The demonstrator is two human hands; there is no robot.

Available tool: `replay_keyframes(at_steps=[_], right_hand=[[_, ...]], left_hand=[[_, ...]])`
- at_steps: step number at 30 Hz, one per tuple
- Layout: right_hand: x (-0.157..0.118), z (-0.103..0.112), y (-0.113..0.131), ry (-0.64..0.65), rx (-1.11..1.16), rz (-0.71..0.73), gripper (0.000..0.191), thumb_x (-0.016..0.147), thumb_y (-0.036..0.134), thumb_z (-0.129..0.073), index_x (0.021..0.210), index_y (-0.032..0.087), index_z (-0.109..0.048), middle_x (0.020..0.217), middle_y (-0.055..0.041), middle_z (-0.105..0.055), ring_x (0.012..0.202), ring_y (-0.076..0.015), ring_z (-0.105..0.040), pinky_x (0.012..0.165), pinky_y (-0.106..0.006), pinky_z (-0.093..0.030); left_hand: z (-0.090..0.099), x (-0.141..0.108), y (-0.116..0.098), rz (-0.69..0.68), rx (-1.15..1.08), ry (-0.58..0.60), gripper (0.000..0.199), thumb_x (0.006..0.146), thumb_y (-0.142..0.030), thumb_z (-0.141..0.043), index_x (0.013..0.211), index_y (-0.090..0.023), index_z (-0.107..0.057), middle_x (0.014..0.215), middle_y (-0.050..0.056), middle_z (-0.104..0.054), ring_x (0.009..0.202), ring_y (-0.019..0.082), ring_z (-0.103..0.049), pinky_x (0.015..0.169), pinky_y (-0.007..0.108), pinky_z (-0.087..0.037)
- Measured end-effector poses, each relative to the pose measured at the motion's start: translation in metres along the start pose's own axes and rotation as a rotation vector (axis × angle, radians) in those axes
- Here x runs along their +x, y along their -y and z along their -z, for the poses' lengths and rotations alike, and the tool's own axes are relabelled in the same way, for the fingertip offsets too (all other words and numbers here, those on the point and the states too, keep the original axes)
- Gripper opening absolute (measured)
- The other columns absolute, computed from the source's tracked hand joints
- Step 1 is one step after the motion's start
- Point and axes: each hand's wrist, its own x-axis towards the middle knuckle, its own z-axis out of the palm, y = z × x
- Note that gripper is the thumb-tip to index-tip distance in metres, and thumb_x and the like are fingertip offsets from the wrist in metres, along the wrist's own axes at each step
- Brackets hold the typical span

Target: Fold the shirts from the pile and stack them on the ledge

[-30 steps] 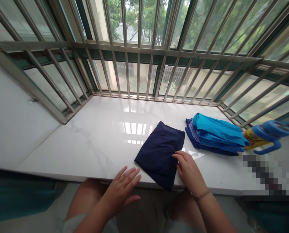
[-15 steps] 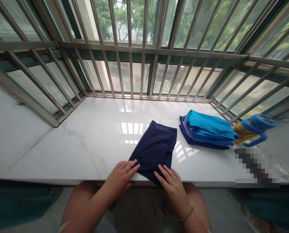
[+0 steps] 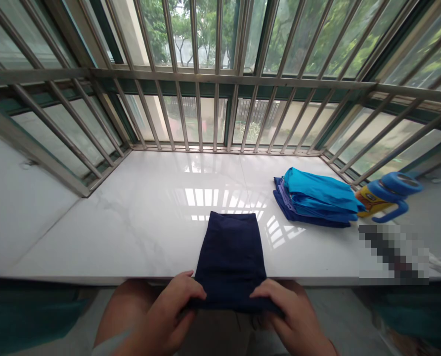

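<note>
A folded navy garment [image 3: 230,252] lies on the white sill, with its near end hanging over the front edge. My left hand [image 3: 179,306] grips its near left corner, thumb and fingers closed on the fabric. On the near right corner, my right hand [image 3: 289,314] pinches the cloth in the same way. The fabric is drawn fairly flat between the two hands. Some of the fingertips are hidden under the cloth. Its exact kind of garment cannot be made out.
Right of the garment rests a stack of folded blue and purple clothes [image 3: 317,198]. Behind it, a blue and yellow handled bottle [image 3: 383,195] stands against the right side. A pixelated dark object [image 3: 391,254] lies near the right front edge. Metal window bars [image 3: 226,79] enclose the white sill [image 3: 131,217].
The navy garment has been turned straight and drawn toward me, past the sill's front edge. My hands went from lying on it with fingers spread to gripping its near corners.
</note>
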Motion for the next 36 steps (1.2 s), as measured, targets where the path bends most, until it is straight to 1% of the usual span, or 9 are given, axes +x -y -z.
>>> replay_keyframes(at_steps=[6,9,12,15,19,22,26,30,36], right_hand=[[0.098,0.026,-0.028,-0.252,0.208,-0.39,0.045,0.106,0.059,-0.055,0.111,0.022,-0.08,0.103,-0.0079,-0.083,0.099,-0.0286,-0.078,0.086,-0.036,-0.063],[0.158,0.032,-0.049,-0.241,-0.123,-0.545,0.039,0.108,0.046,-0.052,0.112,0.018,-0.08,0.11,-0.0121,-0.083,0.106,-0.0288,-0.078,0.091,-0.036,-0.059],[0.188,0.028,-0.065,-0.216,-0.353,-0.653,0.029,0.105,0.039,-0.06,0.106,0.016,-0.078,0.103,-0.0161,-0.081,0.104,-0.0315,-0.077,0.091,-0.038,-0.056],[0.188,0.017,-0.076,-0.25,-0.427,-0.666,0.03,0.105,0.04,-0.061,0.117,0.016,-0.074,0.108,-0.0182,-0.078,0.103,-0.0324,-0.075,0.09,-0.04,-0.055],[0.179,0.005,-0.083,-0.354,-0.578,-0.333,0.041,0.108,0.038,-0.057,0.139,0.012,-0.065,0.136,-0.0228,-0.069,0.123,-0.0343,-0.066,0.107,-0.045,-0.052],[0.187,0.006,-0.08,-0.207,-0.581,-0.187,0.044,0.109,0.037,-0.056,0.146,0.015,-0.063,0.143,-0.0204,-0.068,0.132,-0.0334,-0.062,0.113,-0.045,-0.049],[0.201,0.016,-0.066,0.037,-0.578,-0.258,0.039,0.11,0.041,-0.057,0.135,0.014,-0.071,0.134,-0.0203,-0.074,0.129,-0.0348,-0.067,0.105,-0.043,-0.052],[0.197,0.024,-0.06,0.127,-0.541,-0.279,0.036,0.109,0.041,-0.06,0.128,0.014,-0.074,0.108,-0.0167,-0.082,0.104,-0.0327,-0.078,0.088,-0.04,-0.056],[0.181,0.06,-0.061,0.311,-0.327,-0.199,0.035,0.103,0.048,-0.066,0.102,0.018,-0.083,0.102,-0.0115,-0.083,0.101,-0.0289,-0.078,0.089,-0.037,-0.057]], left_hand=[[-0.006,0.114,0.029,0.459,-0.209,-0.118,0.022,0.105,-0.043,-0.061,0.119,-0.027,-0.068,0.094,0.001,-0.078,0.086,0.022,-0.076,0.078,0.032,-0.061],[-0.023,0.177,0.059,0.524,-0.078,-0.108,0.018,0.102,-0.037,-0.067,0.117,-0.026,-0.07,0.091,0.002,-0.076,0.087,0.023,-0.074,0.08,0.034,-0.057],[-0.041,0.212,0.085,0.528,0.108,-0.033,0.013,0.099,-0.03,-0.073,0.109,-0.023,-0.072,0.108,0.007,-0.077,0.104,0.026,-0.074,0.09,0.036,-0.056],[-0.053,0.217,0.101,0.494,0.201,-0.038,0.018,0.099,-0.034,-0.074,0.112,-0.021,-0.072,0.119,0.01,-0.072,0.111,0.027,-0.072,0.094,0.037,-0.057],[-0.049,0.202,0.118,0.424,0.123,-0.12,0.026,0.101,-0.037,-0.071,0.12,-0.019,-0.071,0.122,0.011,-0.07,0.099,0.022,-0.073,0.094,0.036,-0.059],[-0.037,0.195,0.13,0.38,0.162,-0.128,0.034,0.104,-0.042,-0.066,0.127,-0.018,-0.073,0.122,0.012,-0.071,0.101,0.024,-0.072,0.1,0.039,-0.059],[-0.025,0.208,0.131,0.293,0.213,0.061,0.044,0.099,-0.049,-0.072,0.131,-0.02,-0.075,0.125,0.014,-0.074,0.119,0.031,-0.07,0.109,0.044,-0.055],[-0.026,0.23,0.117,0.276,0.208,0.32,0.025,0.087,-0.042,-0.082,0.102,-0.022,-0.079,0.116,0.012,-0.075,0.108,0.031,-0.073,0.096,0.04,-0.058],[-0.022,0.255,0.093,0.236,0.165,0.492,0.011,0.083,-0.032,-0.082,0.087,-0.024,-0.076,0.095,0.005,-0.078,0.092,0.027,-0.074,0.08,0.033,-0.056]])
